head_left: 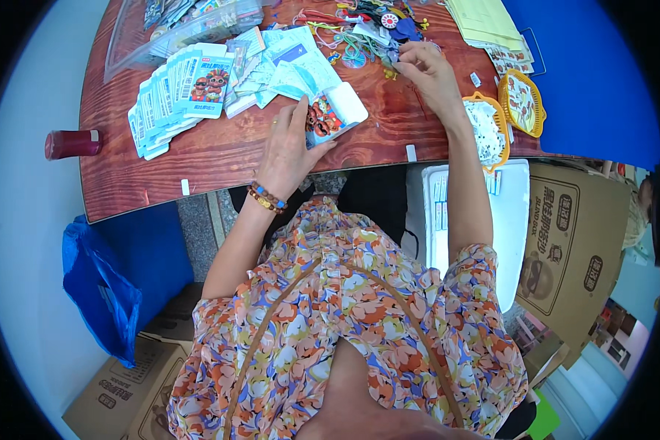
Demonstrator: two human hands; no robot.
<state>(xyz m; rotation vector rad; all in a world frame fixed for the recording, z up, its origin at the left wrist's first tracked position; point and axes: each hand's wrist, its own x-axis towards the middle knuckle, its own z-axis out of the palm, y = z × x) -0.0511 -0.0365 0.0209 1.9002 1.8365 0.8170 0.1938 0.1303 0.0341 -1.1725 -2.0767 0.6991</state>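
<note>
My left hand, with beaded bracelets at its wrist, is closed on a small card box at the table's near edge. The box has cartoon figures on its face, and its white flap stands out at the right end. Over the near side of a pile of small trinkets with coloured cords, my right hand is held with thumb and fingers pinched together. Whatever is between those fingertips is too small to make out. Left of the box lie loose pale blue paper sheets.
A fanned stack of flat printed boxes lies at the left, before a clear plastic bin. Two yellow baskets sit at the right edge. Below stand a white tray and cardboard cartons. A dark red bottle is at far left.
</note>
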